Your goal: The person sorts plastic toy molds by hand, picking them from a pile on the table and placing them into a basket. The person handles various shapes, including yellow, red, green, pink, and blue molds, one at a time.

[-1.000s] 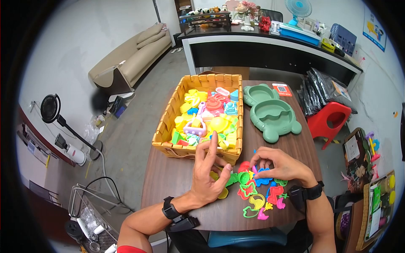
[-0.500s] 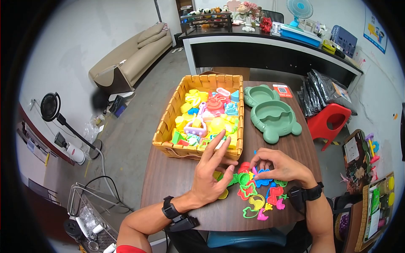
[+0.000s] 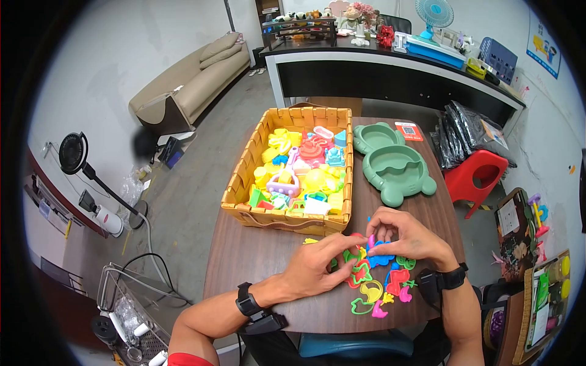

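Note:
My right hand [image 3: 410, 236] is over the far side of a pile of small plastic shape cutters, pinching a small purple-pink plastic piece [image 3: 371, 241] between thumb and fingers. A blue cutter [image 3: 381, 259] lies just under that thumb. From the left, my left hand [image 3: 318, 266] reaches into the pile, thumb and forefinger apart around a green piece [image 3: 350, 255]; any grip on it is not visible. Nearer me lie a red cutter [image 3: 398, 282], a yellow round cutter [image 3: 370, 291], a green outline cutter [image 3: 361, 307] and a pink piece [image 3: 379, 310].
A woven basket [image 3: 244, 177] full of colourful plastic toys stands on the brown table [image 3: 244, 262] beyond my left hand. Green bear-shaped plates [image 3: 397, 168] lie at the far right, near a red-and-white card [image 3: 409, 131]. A red chair [image 3: 476, 180] stands right of the table.
My left hand has moved right and down, from beside the basket's front into the cutters. My right hand has shifted slightly up with the purple-pink piece.

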Tool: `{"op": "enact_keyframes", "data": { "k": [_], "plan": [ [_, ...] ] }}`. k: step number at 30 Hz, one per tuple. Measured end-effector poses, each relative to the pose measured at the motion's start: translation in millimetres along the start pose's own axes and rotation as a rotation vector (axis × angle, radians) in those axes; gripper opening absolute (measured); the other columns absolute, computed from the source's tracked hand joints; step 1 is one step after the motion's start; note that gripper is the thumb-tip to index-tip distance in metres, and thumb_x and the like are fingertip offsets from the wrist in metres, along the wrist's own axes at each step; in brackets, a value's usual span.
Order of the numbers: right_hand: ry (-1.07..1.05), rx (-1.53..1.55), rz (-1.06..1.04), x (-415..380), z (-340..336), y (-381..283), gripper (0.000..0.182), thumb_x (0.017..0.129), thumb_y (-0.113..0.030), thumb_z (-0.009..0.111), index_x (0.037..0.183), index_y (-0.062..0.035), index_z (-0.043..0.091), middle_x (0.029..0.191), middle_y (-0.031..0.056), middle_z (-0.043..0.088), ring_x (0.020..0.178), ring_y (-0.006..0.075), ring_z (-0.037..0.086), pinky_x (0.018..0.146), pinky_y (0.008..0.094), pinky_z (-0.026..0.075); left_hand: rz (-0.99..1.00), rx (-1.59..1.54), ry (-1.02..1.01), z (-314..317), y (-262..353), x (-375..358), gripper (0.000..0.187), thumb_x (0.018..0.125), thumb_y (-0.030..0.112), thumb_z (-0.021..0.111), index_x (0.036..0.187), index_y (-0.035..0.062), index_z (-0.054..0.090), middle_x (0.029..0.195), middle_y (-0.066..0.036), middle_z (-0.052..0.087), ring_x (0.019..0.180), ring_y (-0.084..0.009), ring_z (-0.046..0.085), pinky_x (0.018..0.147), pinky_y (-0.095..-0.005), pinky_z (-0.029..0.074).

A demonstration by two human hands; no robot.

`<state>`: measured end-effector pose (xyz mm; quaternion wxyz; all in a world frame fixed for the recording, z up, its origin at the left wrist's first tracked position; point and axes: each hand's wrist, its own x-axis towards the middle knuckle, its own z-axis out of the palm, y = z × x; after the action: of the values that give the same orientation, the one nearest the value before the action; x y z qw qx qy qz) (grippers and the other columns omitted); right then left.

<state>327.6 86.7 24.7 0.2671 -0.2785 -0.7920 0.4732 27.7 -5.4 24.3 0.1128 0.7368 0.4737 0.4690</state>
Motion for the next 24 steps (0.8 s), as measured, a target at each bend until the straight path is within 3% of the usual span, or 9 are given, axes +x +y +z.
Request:
{"op": "enact_keyframes", "data": {
  "k": [9, 16, 24],
  "plan": [
    [-0.008, -0.018, 0.06, -1, 1, 1, 0.031, 0.101, -0.019, 0.097, 0.11, -0.004, 0.071, 0.089, -0.0029, 0.063, 0.082, 0.0055, 0.059, 0.072, 0.0276, 0.05, -0.007, -0.009, -0.001, -1, 3, 3, 0.091, 0.107, -0.003, 0.077, 0.187, -0.0026, 0.034, 0.16, -0.019, 0.051, 0.096, -0.014, 0.08, 0.072, -0.0254, 0.065],
    [0.005, -0.057, 0.067, 1, 1, -4, 0.029, 0.103, -0.02, 0.096, 0.112, -0.004, 0.073, 0.088, -0.0034, 0.062, 0.079, 0.0058, 0.057, 0.069, 0.028, 0.048, -0.011, -0.015, -0.001, -1, 3, 4, 0.09, 0.107, -0.003, 0.077, 0.187, -0.0026, 0.035, 0.16, -0.019, 0.051, 0.096, -0.0141, 0.08, 0.073, -0.0254, 0.065],
    [0.065, -0.048, -0.046, 3, 2, 4, 0.026, 0.103, -0.023, 0.095, 0.114, -0.0029, 0.084, 0.096, 0.0007, 0.067, 0.083, 0.0089, 0.06, 0.073, 0.0303, 0.05, -0.015, -0.02, 0.003, 0, 4, 5, 0.09, 0.107, -0.003, 0.076, 0.187, -0.0026, 0.035, 0.161, -0.019, 0.051, 0.096, -0.0141, 0.08, 0.073, -0.0255, 0.065]
  ]
}}
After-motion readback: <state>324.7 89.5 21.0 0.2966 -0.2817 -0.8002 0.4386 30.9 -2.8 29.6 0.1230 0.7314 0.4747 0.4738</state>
